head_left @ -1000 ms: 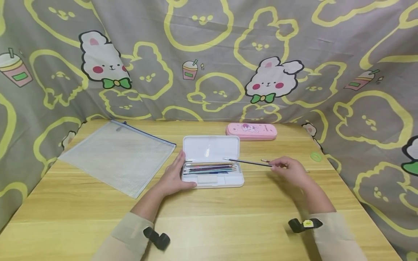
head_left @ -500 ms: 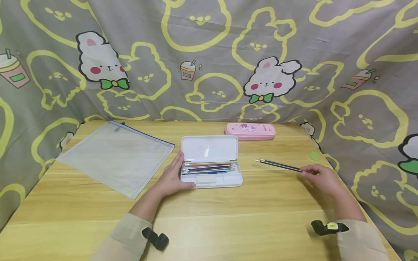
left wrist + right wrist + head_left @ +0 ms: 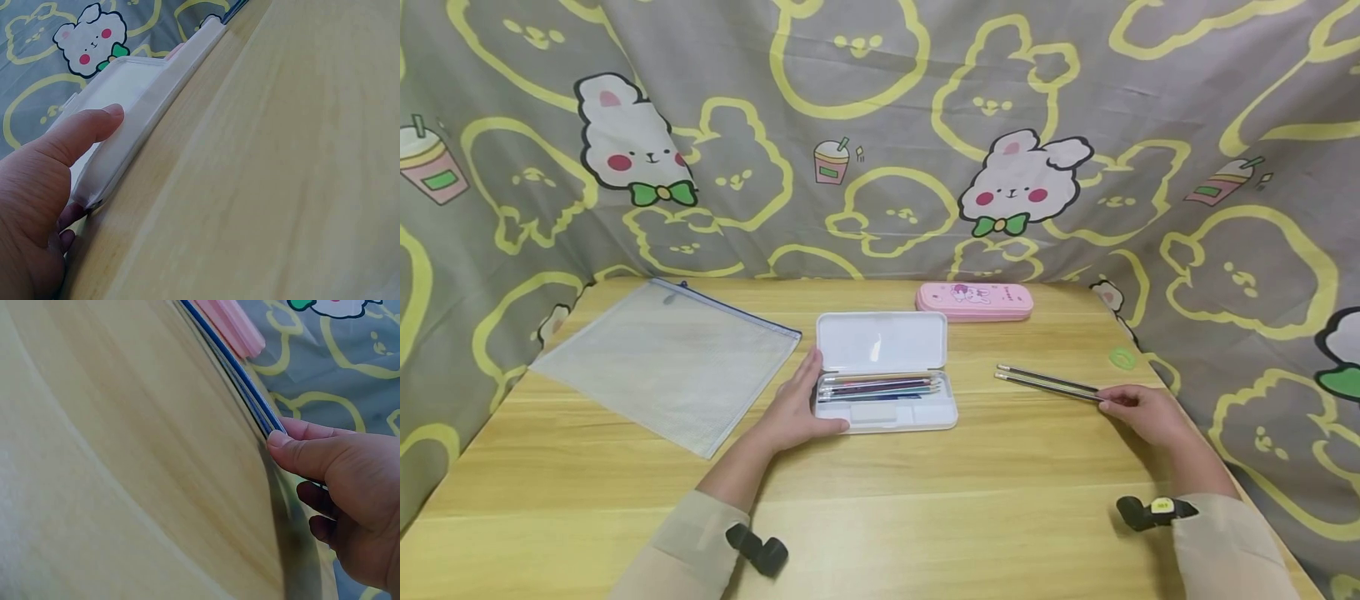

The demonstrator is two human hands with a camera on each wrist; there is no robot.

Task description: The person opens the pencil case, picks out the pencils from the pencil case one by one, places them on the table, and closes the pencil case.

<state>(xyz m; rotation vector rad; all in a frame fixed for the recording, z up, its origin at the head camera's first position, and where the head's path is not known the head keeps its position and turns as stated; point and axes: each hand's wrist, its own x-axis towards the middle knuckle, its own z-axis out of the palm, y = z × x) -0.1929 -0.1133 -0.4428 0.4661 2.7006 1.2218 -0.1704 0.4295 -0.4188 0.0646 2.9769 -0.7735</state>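
A white pencil case (image 3: pixel 850 340) lies open on the table, its lid tipped back. My left hand (image 3: pixel 793 407) grips its left end, thumb on the front edge and fingers round the far side. Several pencils (image 3: pixel 880 387) lie in its long compartment, and a pale block like an eraser (image 3: pixel 873 413) sits in front of them. Off to the right, my right hand (image 3: pixel 1142 412) pinches two dark pencils (image 3: pixel 1048 383) by their right ends, thumb against fingers. Their pale ends point left, low over the table; the right wrist view shows them side by side, bluish.
A pink pencil case (image 3: pixel 975 302) stands shut at the back. A clear zip pouch (image 3: pixel 670 367) with a blue zipper lies flat at the left. Near the table's right edge is a green ring (image 3: pixel 1122 359). A patterned curtain (image 3: pixel 880 225) hangs behind the table.
My right hand has moved right, carrying a dark pencil from over the white case to beside another one. The two pencils have since spread slightly. My left hand stays on the case.
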